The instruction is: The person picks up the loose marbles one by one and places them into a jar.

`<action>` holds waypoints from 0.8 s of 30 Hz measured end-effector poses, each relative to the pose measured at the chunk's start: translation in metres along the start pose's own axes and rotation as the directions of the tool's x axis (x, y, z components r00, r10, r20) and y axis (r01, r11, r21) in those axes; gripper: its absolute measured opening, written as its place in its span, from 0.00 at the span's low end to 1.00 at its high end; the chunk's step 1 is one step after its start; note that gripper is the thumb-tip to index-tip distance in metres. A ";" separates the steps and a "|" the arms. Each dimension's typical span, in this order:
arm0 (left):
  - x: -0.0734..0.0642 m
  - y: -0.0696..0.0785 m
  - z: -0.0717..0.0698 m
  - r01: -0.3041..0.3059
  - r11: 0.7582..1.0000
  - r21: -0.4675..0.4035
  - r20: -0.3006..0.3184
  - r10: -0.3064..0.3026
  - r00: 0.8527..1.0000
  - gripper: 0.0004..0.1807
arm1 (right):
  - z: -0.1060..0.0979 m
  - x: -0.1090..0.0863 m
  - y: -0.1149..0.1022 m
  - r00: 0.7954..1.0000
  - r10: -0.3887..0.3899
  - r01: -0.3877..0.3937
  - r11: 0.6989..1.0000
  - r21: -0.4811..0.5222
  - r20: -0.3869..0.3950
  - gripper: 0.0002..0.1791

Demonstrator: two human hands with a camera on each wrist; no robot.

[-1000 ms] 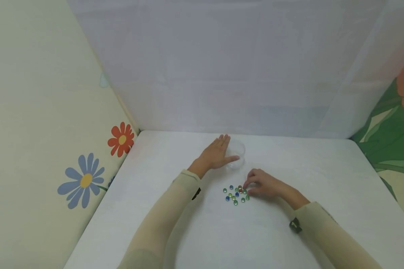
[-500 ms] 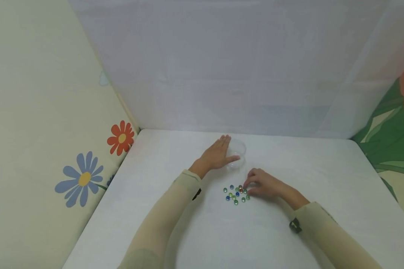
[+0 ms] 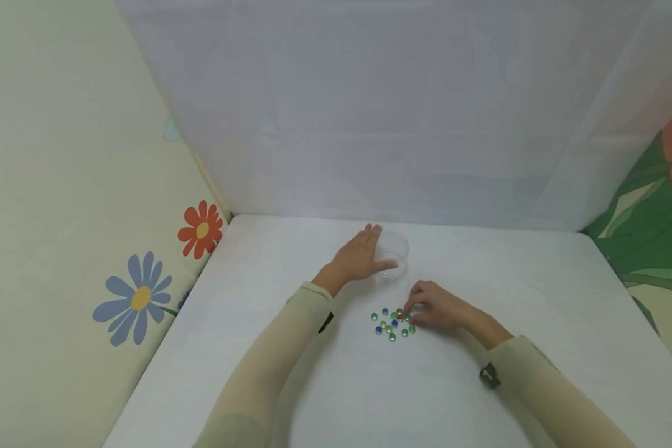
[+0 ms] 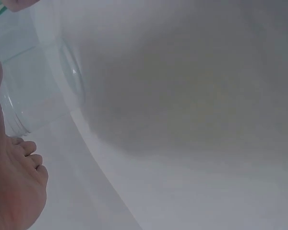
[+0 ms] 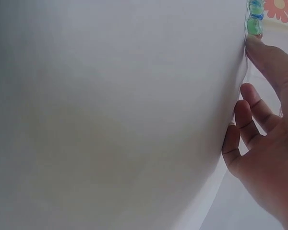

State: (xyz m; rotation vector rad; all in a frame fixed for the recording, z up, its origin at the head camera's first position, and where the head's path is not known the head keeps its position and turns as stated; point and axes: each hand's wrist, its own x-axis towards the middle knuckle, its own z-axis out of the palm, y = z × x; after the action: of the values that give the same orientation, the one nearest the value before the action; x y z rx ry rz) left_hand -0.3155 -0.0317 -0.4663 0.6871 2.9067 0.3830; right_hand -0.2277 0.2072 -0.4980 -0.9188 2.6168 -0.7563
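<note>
My left hand [image 3: 358, 255] holds a clear jar [image 3: 394, 246] near the table's back edge, thumb across its front and long fingers stretched along its far left side. The left wrist view shows the jar [image 4: 43, 91] between thumb and fingers. Just in front of it, several glass marbles [image 3: 392, 330] in green, blue, yellow-green and red lie in a loose cluster. At the cluster's right side my right hand [image 3: 439, 308] has thumb and index fingertips around a green marble [image 3: 407, 317]. In the right wrist view the thumb tip meets the marbles [image 5: 254, 24]; its other fingers are bent at the table.
A white cloth covers the table [image 3: 336, 398]. A white sheet [image 3: 369, 124] hangs behind it. Walls painted with flowers [image 3: 140, 298] and green leaves [image 3: 649, 230] stand at the left and right.
</note>
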 end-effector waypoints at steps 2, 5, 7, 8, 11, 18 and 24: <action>-0.001 -0.001 -0.001 0.007 1.000 -0.002 -0.001 -0.007 1.000 0.60 | 0.000 0.000 0.000 1.000 0.006 -0.006 1.000 0.002 0.002 0.08; -0.001 -0.002 -0.002 0.009 1.000 -0.002 0.004 -0.009 1.000 0.60 | 0.000 0.001 0.000 1.000 0.020 -0.020 1.000 0.008 0.003 0.07; -0.001 -0.002 -0.002 0.008 1.000 -0.002 0.009 -0.008 1.000 0.60 | 0.000 0.001 0.001 1.000 0.029 -0.029 1.000 0.012 0.004 0.07; -0.001 -0.002 -0.002 0.010 1.000 -0.004 0.012 -0.010 1.000 0.60 | 0.000 0.001 0.001 0.999 0.033 -0.033 0.999 0.017 0.005 0.07; -0.001 -0.003 -0.001 0.012 1.000 -0.004 0.016 -0.012 1.000 0.61 | 0.001 0.000 0.001 0.999 0.036 -0.036 0.999 0.025 0.009 0.07; -0.001 -0.004 0.000 0.015 1.000 0.020 0.027 -0.015 1.000 0.61 | 0.003 0.000 0.002 1.000 0.003 -0.003 1.000 0.024 -0.004 0.07; -0.002 -0.004 -0.003 0.003 1.000 0.025 0.024 -0.004 1.000 0.60 | -0.002 -0.001 -0.001 1.000 0.010 -0.009 1.000 0.027 -0.014 0.07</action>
State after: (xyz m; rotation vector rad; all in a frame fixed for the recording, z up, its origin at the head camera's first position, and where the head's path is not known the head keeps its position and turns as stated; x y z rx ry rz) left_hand -0.3163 -0.0369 -0.4642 0.6858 2.8941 0.3360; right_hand -0.2274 0.2080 -0.4963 -0.8961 2.6150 -0.7964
